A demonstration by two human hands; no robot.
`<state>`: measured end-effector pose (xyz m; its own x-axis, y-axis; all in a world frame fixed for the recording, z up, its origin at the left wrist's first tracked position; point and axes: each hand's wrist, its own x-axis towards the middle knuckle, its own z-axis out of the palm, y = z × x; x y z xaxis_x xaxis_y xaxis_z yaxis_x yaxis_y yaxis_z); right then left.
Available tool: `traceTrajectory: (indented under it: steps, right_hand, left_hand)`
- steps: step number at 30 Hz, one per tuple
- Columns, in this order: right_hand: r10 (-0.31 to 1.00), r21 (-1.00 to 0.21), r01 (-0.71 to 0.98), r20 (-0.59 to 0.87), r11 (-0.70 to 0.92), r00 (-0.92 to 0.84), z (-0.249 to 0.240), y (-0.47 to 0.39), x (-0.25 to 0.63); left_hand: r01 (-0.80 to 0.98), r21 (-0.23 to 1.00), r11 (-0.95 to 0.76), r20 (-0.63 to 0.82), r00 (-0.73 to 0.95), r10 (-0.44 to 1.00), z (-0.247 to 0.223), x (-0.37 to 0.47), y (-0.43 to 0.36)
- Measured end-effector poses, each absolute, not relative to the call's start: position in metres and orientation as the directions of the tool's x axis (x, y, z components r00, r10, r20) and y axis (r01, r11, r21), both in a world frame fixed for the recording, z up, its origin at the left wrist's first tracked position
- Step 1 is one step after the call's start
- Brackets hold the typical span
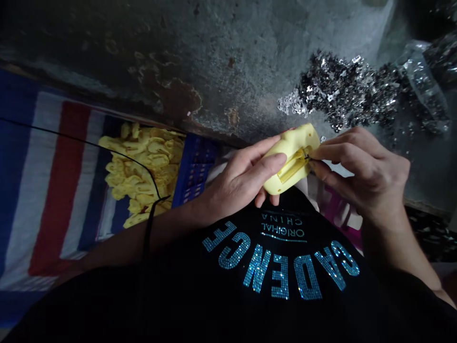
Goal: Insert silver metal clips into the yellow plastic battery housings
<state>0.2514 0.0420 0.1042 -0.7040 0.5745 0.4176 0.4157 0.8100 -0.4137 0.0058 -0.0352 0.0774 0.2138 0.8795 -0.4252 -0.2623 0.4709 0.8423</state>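
A pale yellow plastic casing (293, 159) with a rectangular recess like a battery compartment is held tilted above my lap, close to the table's edge. My left hand (246, 174) is closed around its left side, the thumb pressing on the face and the fingers underneath. At the right end of the recess my right hand (352, 166) pinches a small metal piece (307, 156), mostly hidden by the fingertips. It touches the casing there.
A grey, worn metal table (221, 62) lies ahead, bearing a heap of small shiny metal pieces (350, 90) and a clear plastic bag (423, 83). At left are many yellow plastic parts (146, 162), a blue crate (196, 164), a striped sheet (60, 181) and a black cord (150, 224).
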Motion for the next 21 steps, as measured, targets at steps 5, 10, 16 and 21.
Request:
traceTrajectory:
  steps: [5, 10, 16, 21]
  right_hand:
    - [0.525, -0.299, 0.434, 0.404, 0.85, -0.749, 0.109, 0.042, 0.248]
    - [0.51, -0.225, 0.458, 0.368, 0.86, -0.777, 0.113, 0.037, 0.245]
    - [0.517, -0.212, 0.473, 0.406, 0.855, -0.754, 0.107, 0.028, 0.247]
    - [0.622, -0.323, 0.536, 0.491, 0.78, -0.61, 0.097, 0.022, 0.256]
  left_hand:
    - [-0.244, 0.858, 0.452, -0.405, 0.219, 0.888, 0.08, 0.007, -0.035]
    - [-0.253, 0.859, 0.445, -0.395, 0.226, 0.89, 0.079, 0.009, -0.034]
    - [-0.307, 0.845, 0.438, -0.385, 0.219, 0.896, 0.078, 0.011, -0.031]
    - [-0.35, 0.837, 0.421, -0.353, 0.242, 0.904, 0.076, 0.011, -0.029]
